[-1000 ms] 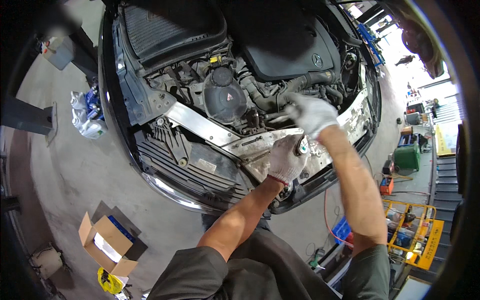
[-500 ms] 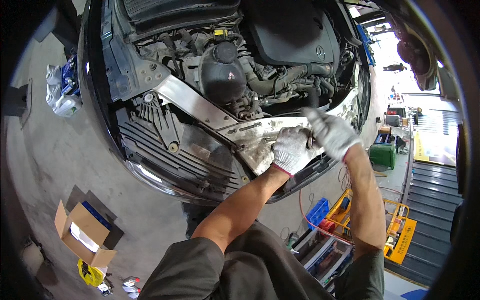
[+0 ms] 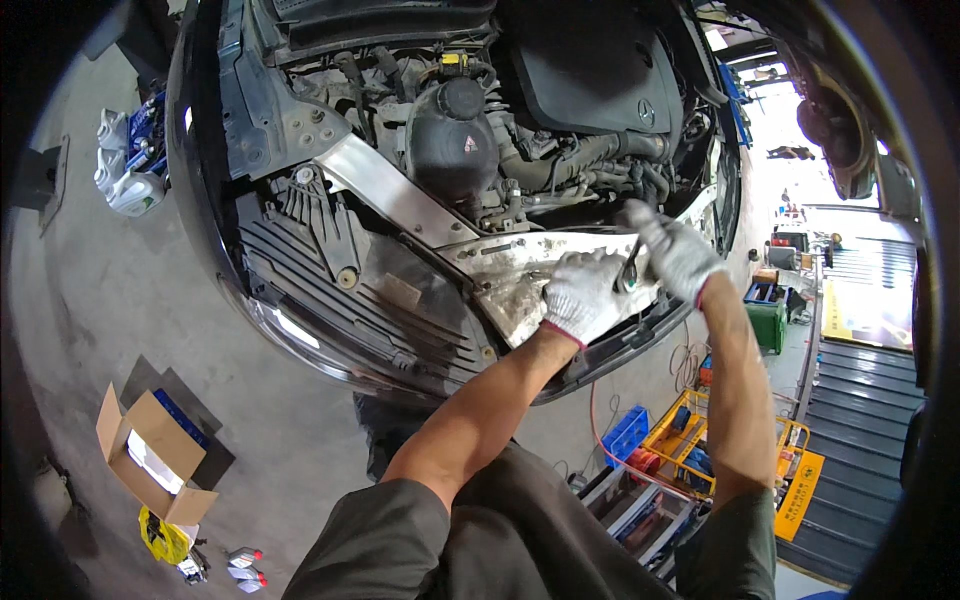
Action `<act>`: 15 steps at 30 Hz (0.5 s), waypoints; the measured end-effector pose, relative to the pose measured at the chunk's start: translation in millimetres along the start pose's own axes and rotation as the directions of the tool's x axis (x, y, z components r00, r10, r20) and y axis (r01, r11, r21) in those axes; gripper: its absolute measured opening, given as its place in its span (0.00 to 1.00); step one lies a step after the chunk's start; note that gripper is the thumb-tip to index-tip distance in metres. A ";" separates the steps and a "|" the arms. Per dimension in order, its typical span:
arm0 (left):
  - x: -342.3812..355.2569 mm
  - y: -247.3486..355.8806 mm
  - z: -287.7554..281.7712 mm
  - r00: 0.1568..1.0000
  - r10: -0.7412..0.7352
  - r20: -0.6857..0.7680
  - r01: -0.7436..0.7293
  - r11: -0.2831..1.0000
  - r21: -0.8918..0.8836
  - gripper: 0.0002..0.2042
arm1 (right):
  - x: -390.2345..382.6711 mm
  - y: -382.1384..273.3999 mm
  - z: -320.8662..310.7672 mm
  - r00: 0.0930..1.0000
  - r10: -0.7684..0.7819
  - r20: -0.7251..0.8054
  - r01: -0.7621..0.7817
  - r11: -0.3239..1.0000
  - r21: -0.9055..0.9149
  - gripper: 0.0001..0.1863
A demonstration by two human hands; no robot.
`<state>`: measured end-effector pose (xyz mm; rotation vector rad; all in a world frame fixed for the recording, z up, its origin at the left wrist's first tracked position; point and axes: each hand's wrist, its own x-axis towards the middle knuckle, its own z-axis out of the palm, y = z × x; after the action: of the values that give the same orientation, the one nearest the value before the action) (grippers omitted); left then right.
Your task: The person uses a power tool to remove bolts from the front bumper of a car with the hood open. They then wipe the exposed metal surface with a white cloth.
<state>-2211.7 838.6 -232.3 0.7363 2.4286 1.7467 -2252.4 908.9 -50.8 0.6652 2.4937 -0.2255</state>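
Both my hands wear pale knit gloves and are over the front edge of an open car engine bay. My left hand (image 3: pixel 583 292) is closed, low against the worn silvery front panel (image 3: pixel 520 262), at the head of a ratchet wrench (image 3: pixel 628 274). Only a short dark metal part of that tool shows between the gloves. My right hand (image 3: pixel 678 252) is closed on its handle side, slightly higher and to the right, its fingers blurred. What lies under the tool head is hidden by my left hand.
Behind my hands are a round black reservoir (image 3: pixel 453 140), hoses and a black engine cover (image 3: pixel 590 75). On the floor stand an open cardboard box (image 3: pixel 160 440), white jugs (image 3: pixel 130 190), a blue crate (image 3: pixel 627 435), a yellow-framed cart (image 3: pixel 670 440) and a green bin (image 3: pixel 768 327).
My right hand has shifted slightly down and right, and more of the wrench shows between the gloves. My left hand stays against the panel. The whole view has shifted a little.
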 end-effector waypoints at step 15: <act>-6.5 10.4 14.6 0.920 0.039 -0.390 -0.090 0.989 -0.114 0.09 | 14.7 1.6 -23.9 0.999 -0.024 -0.037 0.016 0.977 -0.215 0.37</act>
<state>-2197.7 851.3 -229.5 0.4994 2.5081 2.2409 -2273.3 923.3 -38.8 0.5598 2.5167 0.0505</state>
